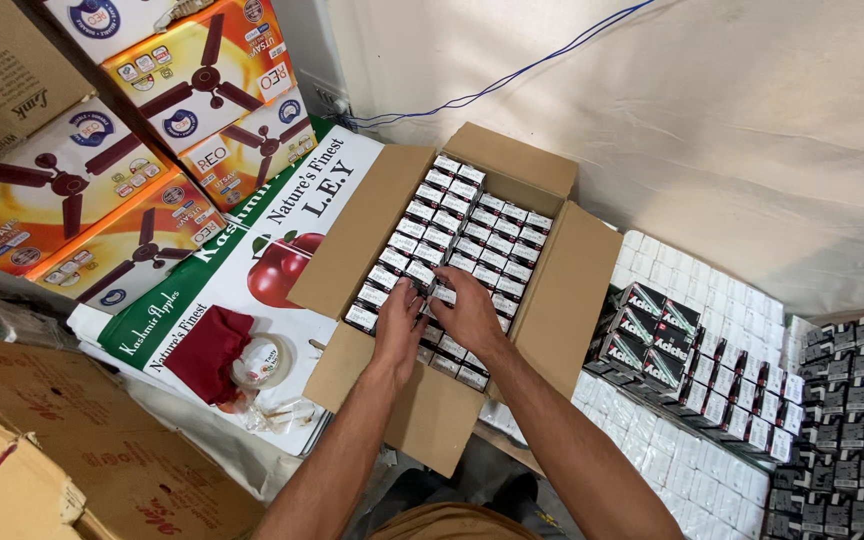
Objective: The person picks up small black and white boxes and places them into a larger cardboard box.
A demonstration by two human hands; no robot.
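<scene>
Two bare hands work inside the open cardboard carton (pixel 562 290), which serves as the landmark for everything around. The carton is packed with rows of small black-and-white boxes (pixel 472 225) standing on end, filling it nearly wall to wall. The left hand (pixel 399 325) rests at the near end of the rows, fingers pressed down among the box tops; its grip looks closed around one or two of the small boxes, though the fingertips are hidden between them. The right hand (pixel 469 310) lies just beside it, touching the same near rows, fingers curled over the tops; whether its grip actually pinches a box or only presses on it cannot be told.

Judging from how things lie, the step in hand is seating or straightening the last small boxes in the near rows of the carton. The next move, as a judgement, would call for level downward pressure so neighbours do not tilt, and keeping the carton flaps clear.

Right of the carton lie flat stacks of white packs (pixel 682 280), with more black boxes (pixel 652 335) on them and a further heap of black boxes (pixel 852 420) beyond. Left of the carton a flattened apple-printed box (pixel 252 230) carries a dark red cloth (pixel 207 350) and a tape roll (pixel 260 362). Beyond that, ceiling-fan cartons (pixel 122 150) are stacked.
</scene>
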